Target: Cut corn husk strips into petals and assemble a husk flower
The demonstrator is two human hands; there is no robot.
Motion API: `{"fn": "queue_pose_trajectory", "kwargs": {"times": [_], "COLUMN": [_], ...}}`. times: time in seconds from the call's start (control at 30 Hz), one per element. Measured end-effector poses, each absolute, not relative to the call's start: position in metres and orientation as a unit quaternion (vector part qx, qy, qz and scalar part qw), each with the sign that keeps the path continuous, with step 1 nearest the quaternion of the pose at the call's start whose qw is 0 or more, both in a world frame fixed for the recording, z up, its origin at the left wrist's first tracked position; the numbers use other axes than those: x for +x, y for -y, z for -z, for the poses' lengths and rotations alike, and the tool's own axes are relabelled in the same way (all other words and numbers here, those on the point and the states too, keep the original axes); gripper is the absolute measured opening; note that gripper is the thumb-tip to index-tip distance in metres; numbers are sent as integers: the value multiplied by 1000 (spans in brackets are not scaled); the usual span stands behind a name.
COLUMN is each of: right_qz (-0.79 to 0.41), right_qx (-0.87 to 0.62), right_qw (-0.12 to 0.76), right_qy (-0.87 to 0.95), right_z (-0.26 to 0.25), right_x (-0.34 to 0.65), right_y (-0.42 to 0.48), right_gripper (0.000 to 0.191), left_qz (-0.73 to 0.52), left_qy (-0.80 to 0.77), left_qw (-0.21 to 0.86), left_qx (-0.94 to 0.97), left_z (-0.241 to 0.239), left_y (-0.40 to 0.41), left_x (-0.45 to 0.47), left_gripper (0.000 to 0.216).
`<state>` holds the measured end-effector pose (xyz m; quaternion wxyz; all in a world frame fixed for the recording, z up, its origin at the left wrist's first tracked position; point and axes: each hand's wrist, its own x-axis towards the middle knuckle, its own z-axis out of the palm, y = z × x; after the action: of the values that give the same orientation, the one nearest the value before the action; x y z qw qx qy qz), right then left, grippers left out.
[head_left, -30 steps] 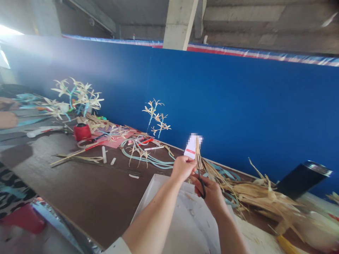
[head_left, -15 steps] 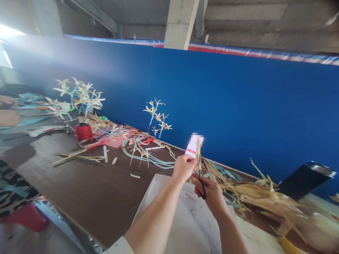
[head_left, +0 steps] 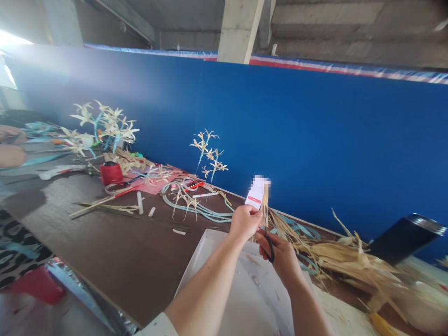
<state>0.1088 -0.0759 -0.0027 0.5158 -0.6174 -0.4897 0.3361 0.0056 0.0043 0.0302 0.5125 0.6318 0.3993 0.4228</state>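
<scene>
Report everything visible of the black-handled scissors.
The black-handled scissors are gripped by the bare right hand, a curved, plastic-looking handle showing. They point away from the wearer, near the far end of the shallow white tray, toward the dry tan strip at the left hand. Blades and any contact with the strip can't be made out.

head view | worn on head | faces forward and down | tabletop point(head_left: 133, 261) close below, blue partition point(head_left: 315, 130) beyond
</scene>
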Motion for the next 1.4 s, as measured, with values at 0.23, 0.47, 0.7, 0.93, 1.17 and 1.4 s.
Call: {"fn": "queue_pose_trajectory", "kwargs": {"times": [0.23,0.47,0.7,0.93,1.17,1.4], "right_qz": [-343,-355,-143,-151,-271,-321], "right_qx": [-618,-629,-584,-568,-564,-535], "right_qw": [516,549,770,785,725,733], "right_qy": [485,420,212,196,286,271], "right_z": [2,3,2,7,7,9], "right_x": [108,113,139,138,126,129], "right_y": [76,75,78,74,71,70], "right_gripper": [42,52,44,43,60,58], "left_qz": [-427,-478,-475,-432,-379,-346], "left_qy": [-399,-400,-408,-406,-411,-354], "left_qw": [527,506,530,536,447,358], "left_qx": [617,597,572,601,698,791], "left_z": [-29,-28,-25,-19,-14,-17], "left_y": [-5,-12,-16,-14,-3,8], "left_x": [7,3,5,11,18,19], "left_gripper": [16,20,20,23,19,22]}}
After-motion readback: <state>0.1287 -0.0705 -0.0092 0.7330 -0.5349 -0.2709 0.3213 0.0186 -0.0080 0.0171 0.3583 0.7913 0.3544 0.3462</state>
